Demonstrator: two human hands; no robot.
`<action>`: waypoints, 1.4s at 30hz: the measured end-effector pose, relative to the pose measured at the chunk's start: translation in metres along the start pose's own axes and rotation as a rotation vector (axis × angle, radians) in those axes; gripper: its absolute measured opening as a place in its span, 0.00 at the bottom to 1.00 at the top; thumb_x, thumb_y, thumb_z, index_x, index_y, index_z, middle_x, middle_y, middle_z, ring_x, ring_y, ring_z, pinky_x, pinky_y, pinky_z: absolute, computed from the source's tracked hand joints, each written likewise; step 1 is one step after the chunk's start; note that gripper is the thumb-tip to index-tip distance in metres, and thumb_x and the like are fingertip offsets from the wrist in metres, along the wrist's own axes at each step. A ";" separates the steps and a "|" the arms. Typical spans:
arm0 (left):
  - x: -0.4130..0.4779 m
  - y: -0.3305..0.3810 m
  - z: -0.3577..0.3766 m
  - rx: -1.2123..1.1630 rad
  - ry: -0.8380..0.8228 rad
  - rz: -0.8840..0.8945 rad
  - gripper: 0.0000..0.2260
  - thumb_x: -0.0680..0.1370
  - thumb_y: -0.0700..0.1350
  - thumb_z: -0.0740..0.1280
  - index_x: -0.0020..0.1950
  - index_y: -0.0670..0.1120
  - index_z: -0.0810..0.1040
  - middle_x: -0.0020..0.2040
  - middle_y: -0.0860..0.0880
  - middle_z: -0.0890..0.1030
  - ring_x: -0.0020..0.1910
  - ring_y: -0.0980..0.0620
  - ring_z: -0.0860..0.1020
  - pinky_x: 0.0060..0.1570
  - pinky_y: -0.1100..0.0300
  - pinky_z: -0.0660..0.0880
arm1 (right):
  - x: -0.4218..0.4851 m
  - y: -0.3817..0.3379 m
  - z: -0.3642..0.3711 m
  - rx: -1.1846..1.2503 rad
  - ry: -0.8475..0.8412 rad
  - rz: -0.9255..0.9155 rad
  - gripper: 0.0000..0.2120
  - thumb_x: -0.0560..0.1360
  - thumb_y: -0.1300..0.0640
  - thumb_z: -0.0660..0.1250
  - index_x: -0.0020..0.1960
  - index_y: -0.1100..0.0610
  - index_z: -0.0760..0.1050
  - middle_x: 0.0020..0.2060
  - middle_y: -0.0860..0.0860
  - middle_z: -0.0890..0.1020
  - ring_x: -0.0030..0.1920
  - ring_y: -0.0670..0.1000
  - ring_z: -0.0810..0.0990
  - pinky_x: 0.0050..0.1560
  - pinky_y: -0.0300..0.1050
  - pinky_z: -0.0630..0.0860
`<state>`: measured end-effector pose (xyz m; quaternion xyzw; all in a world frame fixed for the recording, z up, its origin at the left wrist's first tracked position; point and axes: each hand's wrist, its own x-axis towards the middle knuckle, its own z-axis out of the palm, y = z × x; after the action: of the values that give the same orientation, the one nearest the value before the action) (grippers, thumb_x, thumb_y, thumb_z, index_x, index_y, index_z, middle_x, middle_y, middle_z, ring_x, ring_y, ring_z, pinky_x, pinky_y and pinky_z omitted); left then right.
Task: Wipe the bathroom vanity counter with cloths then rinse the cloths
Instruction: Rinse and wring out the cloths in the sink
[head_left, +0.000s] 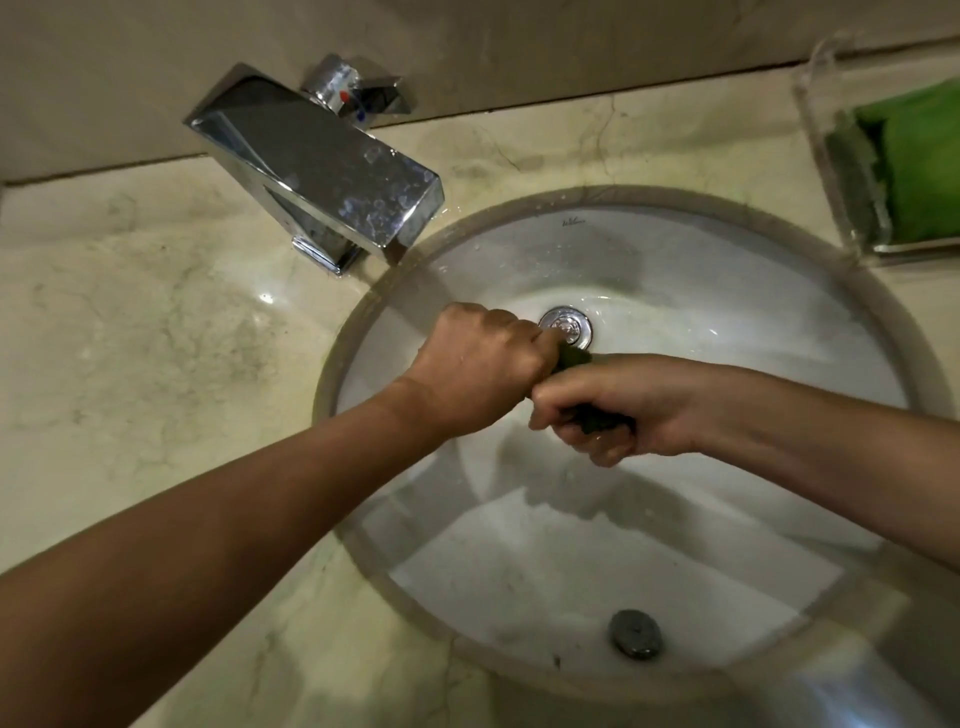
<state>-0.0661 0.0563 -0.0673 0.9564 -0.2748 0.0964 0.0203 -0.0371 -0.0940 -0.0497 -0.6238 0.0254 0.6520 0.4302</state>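
Note:
Both my hands are over the white oval sink (727, 291), wrapped tightly around one dark green cloth (574, 358). My left hand (478, 369) grips the cloth's far end, close to the chrome drain (567, 325). My right hand (602, 410) grips the near end, and a bit of cloth (597, 423) pokes out under its fingers. The cloth is rolled thin between the two fists, and most of it is hidden inside them. No water stream is visible from the faucet (317, 161).
The chrome box faucet stands at the sink's back left on the beige marble counter (130, 322). A clear tray (831, 171) at the back right holds a bright green cloth (924, 166). The overflow hole (636, 634) shows on the sink's near wall. The wall runs behind.

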 end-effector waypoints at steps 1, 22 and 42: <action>0.003 0.002 -0.002 0.022 -0.073 -0.004 0.07 0.66 0.37 0.59 0.31 0.45 0.74 0.23 0.50 0.73 0.21 0.48 0.71 0.27 0.65 0.54 | 0.004 0.000 0.003 -0.105 0.144 -0.035 0.13 0.66 0.63 0.65 0.28 0.54 0.63 0.27 0.52 0.64 0.25 0.48 0.59 0.26 0.38 0.52; 0.000 0.027 0.022 -1.241 -0.917 -0.781 0.20 0.72 0.37 0.69 0.28 0.46 0.61 0.26 0.48 0.61 0.25 0.52 0.58 0.25 0.63 0.55 | 0.031 0.025 -0.022 -1.747 0.716 -0.741 0.14 0.47 0.66 0.72 0.21 0.56 0.67 0.16 0.51 0.69 0.17 0.52 0.67 0.26 0.35 0.58; -0.017 0.007 -0.013 -0.248 -0.029 -0.195 0.12 0.66 0.49 0.57 0.45 0.46 0.72 0.34 0.52 0.77 0.30 0.47 0.76 0.25 0.63 0.62 | -0.024 0.019 -0.040 0.008 -0.029 -0.228 0.24 0.62 0.39 0.70 0.53 0.53 0.78 0.47 0.55 0.79 0.42 0.52 0.79 0.40 0.46 0.77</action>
<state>-0.0863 0.0607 -0.0581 0.9701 -0.1905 0.0456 0.1435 -0.0201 -0.1407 -0.0482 -0.6116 -0.0495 0.6076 0.5044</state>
